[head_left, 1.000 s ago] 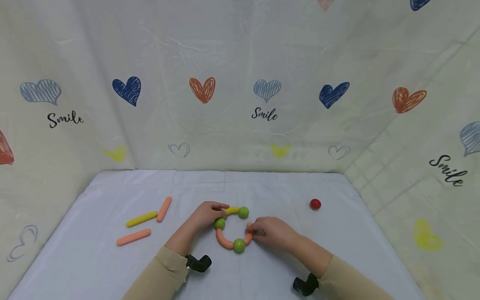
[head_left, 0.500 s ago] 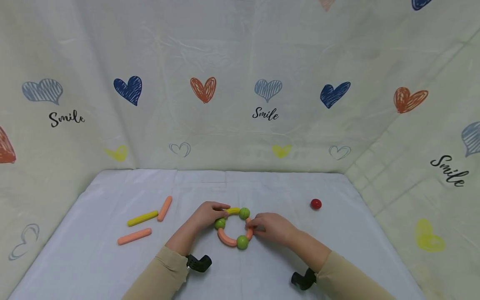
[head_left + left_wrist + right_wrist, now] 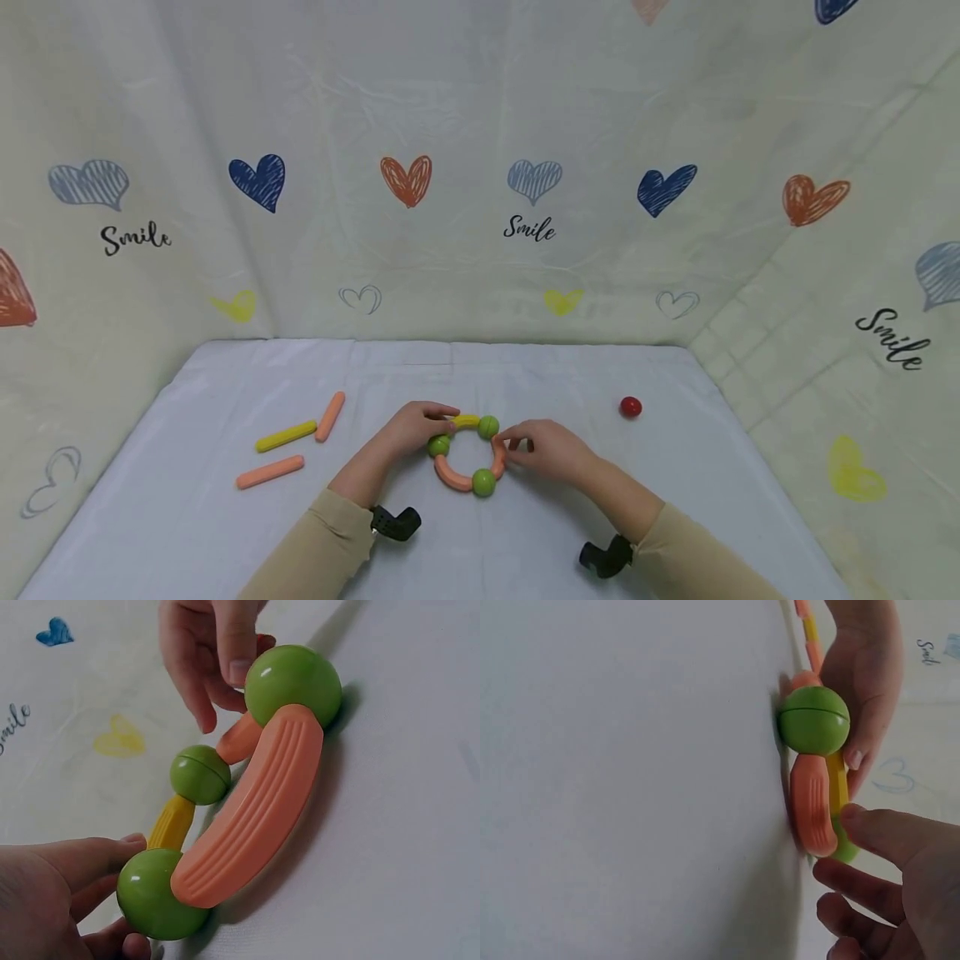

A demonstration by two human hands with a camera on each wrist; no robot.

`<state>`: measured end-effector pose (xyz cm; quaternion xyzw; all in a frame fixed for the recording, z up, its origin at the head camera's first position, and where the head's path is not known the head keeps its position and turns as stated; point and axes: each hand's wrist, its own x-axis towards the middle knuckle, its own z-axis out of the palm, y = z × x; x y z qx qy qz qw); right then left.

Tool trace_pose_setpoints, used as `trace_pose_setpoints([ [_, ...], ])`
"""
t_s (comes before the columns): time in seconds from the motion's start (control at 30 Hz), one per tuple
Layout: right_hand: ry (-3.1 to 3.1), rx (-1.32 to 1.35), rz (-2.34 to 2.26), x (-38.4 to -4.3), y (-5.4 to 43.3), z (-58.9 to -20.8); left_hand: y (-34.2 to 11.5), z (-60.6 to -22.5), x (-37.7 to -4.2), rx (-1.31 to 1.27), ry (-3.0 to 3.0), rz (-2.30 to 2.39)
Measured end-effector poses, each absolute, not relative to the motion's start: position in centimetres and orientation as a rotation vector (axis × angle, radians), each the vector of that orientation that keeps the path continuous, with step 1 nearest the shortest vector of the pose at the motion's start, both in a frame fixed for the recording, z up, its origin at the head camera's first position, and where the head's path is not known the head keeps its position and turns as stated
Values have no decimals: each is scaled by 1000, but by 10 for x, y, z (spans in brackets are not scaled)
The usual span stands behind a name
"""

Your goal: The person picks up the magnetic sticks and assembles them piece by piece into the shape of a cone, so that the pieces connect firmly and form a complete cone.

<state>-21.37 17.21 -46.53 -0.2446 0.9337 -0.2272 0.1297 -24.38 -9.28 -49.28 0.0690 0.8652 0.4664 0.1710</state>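
A ring of toy pieces lies on the white cloth: green balls (image 3: 483,482), a yellow curved stick (image 3: 467,422) and two orange curved sticks (image 3: 452,476). My left hand (image 3: 416,429) holds the ring's upper left, pinching the yellow stick beside the left green ball (image 3: 154,892). On the other side, my right hand (image 3: 551,450) is at the right orange stick (image 3: 811,799), thumb and forefinger spread around its upper end. That end meets the upper green ball (image 3: 200,774) in the left wrist view.
Two straight orange sticks (image 3: 270,472) and a straight yellow stick (image 3: 286,436) lie to the left. A red ball (image 3: 631,407) rests at the back right. A pale curtain with printed hearts (image 3: 405,181) stands behind the table.
My right hand has shifted the right orange stick and lower green ball up, bringing the stick's end to the upper green ball. Its fingers have then loosened. The left hand stays put.
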Motion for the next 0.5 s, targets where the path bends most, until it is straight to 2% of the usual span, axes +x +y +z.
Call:
trace_pose_setpoints([
  [0.23,2763,-456,-728,-213,165,-467,-93,-492,-245,191,2448,1308],
  [0.5,2753,-330,-772,-212,158,-472,-92,-491,-246,192,2450,1293],
])
